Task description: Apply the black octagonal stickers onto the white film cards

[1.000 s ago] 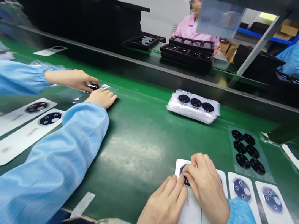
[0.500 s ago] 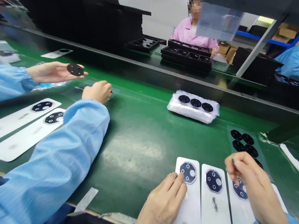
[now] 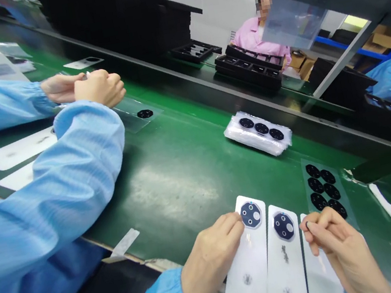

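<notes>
Three white phone-back-shaped panels lie side by side at the table's front: a left panel (image 3: pixel 252 267), a middle panel (image 3: pixel 286 277) and a right panel (image 3: pixel 318 271). Dark octagonal camera decals with round holes top the left and middle ones, the left decal (image 3: pixel 251 215) and the middle decal (image 3: pixel 284 226). My left hand (image 3: pixel 215 256) is bent over the left panel, fingers together, tips at that decal's edge; its thumb is hidden. Above the right panel my right hand (image 3: pixel 344 246) pinches thumb and forefinger on a tiny dark bit, too small to name. This hand covers the right panel's top.
Behind my right hand lies a clear sheet of black octagonal decals (image 3: pixel 324 189). A plastic-wrapped stack (image 3: pixel 257 134) sits further back. A co-worker's blue sleeve (image 3: pixel 82 171) reaches across the left side, both hands (image 3: pixel 98 89) together. A white strip (image 3: pixel 385 201) lies right.
My right hand has drawn back slightly and turned, still pinching. My left hand stays at the left panel. The co-worker's hands have come together, uncovering a black decal on a clear sheet.
</notes>
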Tool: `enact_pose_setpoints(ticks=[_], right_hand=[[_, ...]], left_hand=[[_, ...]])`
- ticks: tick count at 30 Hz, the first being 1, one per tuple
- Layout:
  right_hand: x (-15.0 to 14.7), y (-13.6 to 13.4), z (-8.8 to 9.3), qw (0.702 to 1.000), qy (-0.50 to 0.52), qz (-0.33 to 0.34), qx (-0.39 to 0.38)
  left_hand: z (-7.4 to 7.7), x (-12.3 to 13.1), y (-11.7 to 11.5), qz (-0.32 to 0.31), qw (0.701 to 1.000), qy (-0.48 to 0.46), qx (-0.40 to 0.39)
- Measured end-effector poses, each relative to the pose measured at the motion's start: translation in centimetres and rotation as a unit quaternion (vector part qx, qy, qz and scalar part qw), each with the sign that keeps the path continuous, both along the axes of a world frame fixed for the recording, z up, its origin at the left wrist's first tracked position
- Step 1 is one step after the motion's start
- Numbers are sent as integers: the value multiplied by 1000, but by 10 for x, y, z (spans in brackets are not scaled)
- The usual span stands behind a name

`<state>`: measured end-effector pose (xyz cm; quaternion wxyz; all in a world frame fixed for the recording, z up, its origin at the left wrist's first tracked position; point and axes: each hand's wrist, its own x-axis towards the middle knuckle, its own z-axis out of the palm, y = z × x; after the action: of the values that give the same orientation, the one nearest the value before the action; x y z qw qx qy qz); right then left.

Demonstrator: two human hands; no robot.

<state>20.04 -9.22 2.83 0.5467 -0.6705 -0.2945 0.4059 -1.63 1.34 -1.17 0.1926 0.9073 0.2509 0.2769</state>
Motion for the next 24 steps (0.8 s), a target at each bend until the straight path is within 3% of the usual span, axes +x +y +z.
enact_pose_setpoints(ticks=[5,9,14,19,24], right_hand=[[-11,3,3,997,75,-21,-22],[-17,-1,4,995,88,-31,-25],[-19,-7,8,995,99,13,-5],[-12,-19,17,1000,22,2,11],[18,-42,29,998,-68,-3,-18]], left_hand=[[2,-2,4,30,989,-86,-121],[4,-4,6,72,971,-159,-165],[3,-6,9,121,952,-199,-200],[3,-8,9,136,951,-181,-212],[4,-9,9,146,957,-154,-198]])
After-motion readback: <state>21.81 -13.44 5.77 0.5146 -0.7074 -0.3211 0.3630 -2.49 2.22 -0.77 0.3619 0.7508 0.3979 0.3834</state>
